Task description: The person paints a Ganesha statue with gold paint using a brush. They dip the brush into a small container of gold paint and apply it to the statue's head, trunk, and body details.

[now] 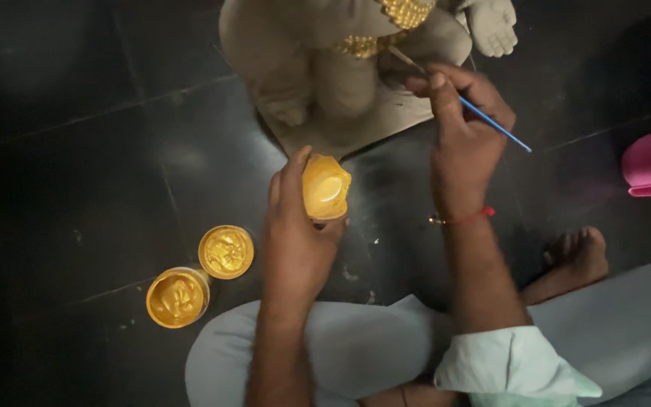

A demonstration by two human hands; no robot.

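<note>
The room is dim, and the dark floor (77,151) around the clay statue (325,68) soaks up most of the light. A faint sheen glints on the tiles just below the statue. The small gold cup (325,188) beneath it glares, nearly washed out. Everything looks soft and slightly grainy, and corners far from the statue fall into black.

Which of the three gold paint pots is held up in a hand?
The small pot in the left hand; the other two stand on the floor.
</note>
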